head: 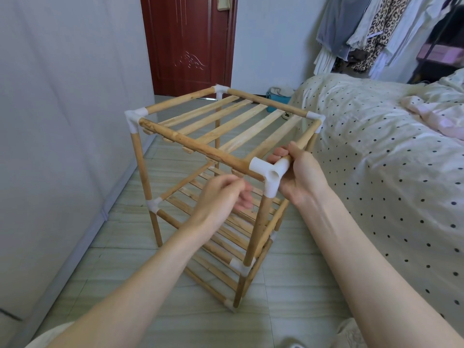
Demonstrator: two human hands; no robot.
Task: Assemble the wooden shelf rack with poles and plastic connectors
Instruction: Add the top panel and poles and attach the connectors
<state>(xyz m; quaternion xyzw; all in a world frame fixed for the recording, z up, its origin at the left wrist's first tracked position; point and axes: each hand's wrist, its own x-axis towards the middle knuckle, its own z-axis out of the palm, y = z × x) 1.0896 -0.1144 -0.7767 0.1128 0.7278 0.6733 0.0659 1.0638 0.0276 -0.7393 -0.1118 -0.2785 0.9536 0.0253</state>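
Right hand (298, 172) fingers (278, 154) wrap pole (305, 139) beside connector (270, 175); left hand (221, 197) empty.

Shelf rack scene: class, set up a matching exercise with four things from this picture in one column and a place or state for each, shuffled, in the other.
Things:
1. right hand
2. left hand
3. near top connector
4. door

Places or states:
A. dark red, behind the rack
B. joins the front top pole to an upright
C. grips the right-side top pole
D. holds nothing, fingers loosely curled below the top shelf

Pairs: 1-C, 2-D, 3-B, 4-A
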